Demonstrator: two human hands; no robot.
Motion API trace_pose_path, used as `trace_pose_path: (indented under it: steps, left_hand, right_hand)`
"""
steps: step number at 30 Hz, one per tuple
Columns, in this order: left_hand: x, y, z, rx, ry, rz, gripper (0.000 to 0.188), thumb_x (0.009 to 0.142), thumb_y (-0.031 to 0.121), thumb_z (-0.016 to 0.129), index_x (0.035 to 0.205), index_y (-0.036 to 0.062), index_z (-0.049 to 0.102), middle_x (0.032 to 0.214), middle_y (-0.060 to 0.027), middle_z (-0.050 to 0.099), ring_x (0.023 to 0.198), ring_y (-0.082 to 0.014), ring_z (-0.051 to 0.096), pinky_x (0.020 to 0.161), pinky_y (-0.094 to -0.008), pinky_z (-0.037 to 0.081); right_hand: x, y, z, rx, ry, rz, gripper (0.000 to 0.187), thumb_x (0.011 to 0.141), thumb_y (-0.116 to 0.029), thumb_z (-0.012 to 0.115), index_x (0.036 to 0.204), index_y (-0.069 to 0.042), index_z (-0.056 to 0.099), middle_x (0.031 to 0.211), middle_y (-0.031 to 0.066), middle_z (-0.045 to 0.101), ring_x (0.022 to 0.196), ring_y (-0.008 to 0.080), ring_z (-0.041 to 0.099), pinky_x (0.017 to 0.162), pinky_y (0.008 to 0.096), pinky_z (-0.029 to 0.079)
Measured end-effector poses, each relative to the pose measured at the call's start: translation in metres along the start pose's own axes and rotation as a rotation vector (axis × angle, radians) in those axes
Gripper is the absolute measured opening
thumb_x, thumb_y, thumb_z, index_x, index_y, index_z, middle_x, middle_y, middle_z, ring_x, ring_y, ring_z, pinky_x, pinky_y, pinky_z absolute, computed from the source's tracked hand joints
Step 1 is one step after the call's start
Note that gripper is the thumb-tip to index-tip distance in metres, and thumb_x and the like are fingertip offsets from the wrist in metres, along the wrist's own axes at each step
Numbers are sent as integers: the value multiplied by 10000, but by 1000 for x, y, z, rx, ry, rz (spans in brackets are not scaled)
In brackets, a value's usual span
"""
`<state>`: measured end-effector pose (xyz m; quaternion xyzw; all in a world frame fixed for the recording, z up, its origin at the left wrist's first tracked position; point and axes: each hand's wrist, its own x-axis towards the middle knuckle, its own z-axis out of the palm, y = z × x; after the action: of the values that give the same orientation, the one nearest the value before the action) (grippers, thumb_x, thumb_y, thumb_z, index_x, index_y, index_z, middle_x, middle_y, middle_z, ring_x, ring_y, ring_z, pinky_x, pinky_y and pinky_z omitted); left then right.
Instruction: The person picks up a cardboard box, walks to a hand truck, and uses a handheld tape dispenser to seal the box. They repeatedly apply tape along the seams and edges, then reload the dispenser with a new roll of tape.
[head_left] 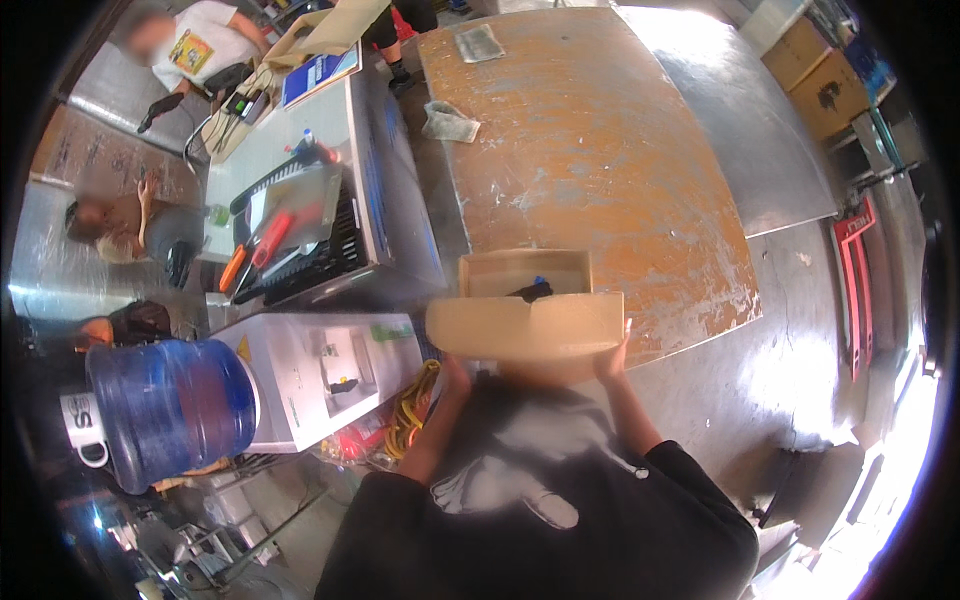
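Observation:
A brown cardboard box (526,325) is in front of my body, over the near edge of a worn wooden table top. Its lid flap is folded up on my side, so part of the inside is hidden. In the box lies a small dark object (537,291) with a blue bit on it; its kind does not show. At the lower left corner my left hand (457,374) is closed on the box, its fingers mostly hidden. On the opposite side my right hand (617,352) grips the right edge, fingers pointing up along the cardboard.
Two crumpled cloths (452,122) lie on the wooden table top (590,150). Left of it stands a cabinet with a black crate (300,235) holding tools. A water dispenser with a blue bottle (175,408) is nearby. Two other people are at far left. A red pallet jack (853,290) stands right.

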<state>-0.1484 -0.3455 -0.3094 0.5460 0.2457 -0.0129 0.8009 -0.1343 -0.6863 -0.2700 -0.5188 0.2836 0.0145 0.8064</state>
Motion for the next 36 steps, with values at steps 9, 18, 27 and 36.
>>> trace_pose_path:
  steps: [9, 18, 27, 36]
  left_hand:
    - [-23, 63, 24, 598, -147, 360, 569, 1078, 453, 391, 1190, -30, 669, 1025, -130, 738, 963, -261, 702, 844, -404, 542]
    - [-21, 102, 62, 797, 10, 415, 352, 1053, 297, 572, 1184, 1, 709, 1180, -188, 645, 1122, -350, 617, 964, -425, 490]
    - [-1, 78, 58, 754, -36, 375, 424, 1063, 326, 547, 1305, -16, 606, 1256, -238, 616, 1168, -410, 579, 1025, -470, 446]
    - [30, 52, 17, 388, -290, 69, 517, 1118, 378, 386, 1416, -21, 523, 1405, -241, 553, 1295, -385, 533, 1125, -444, 392]
  right_hand:
    - [-14, -11, 24, -505, 143, -161, 632, 1115, -471, 271, 1335, 32, 583, 1299, 214, 634, 1161, 269, 615, 1015, 381, 465]
    - [-32, -43, 55, -992, 158, -556, 585, 1098, -477, 328, 1188, -6, 664, 1306, 241, 599, 1211, 419, 525, 1039, 505, 427]
    - [-14, -48, 54, -928, 9, -328, 672, 1107, -554, 264, 1324, -2, 579, 1354, 222, 585, 1342, 353, 483, 1102, 449, 398]
    - [-10, -51, 11, -381, -384, -11, 702, 1116, -522, 339, 1586, -1, 324, 1567, 139, 443, 1439, 250, 406, 1190, 394, 322]
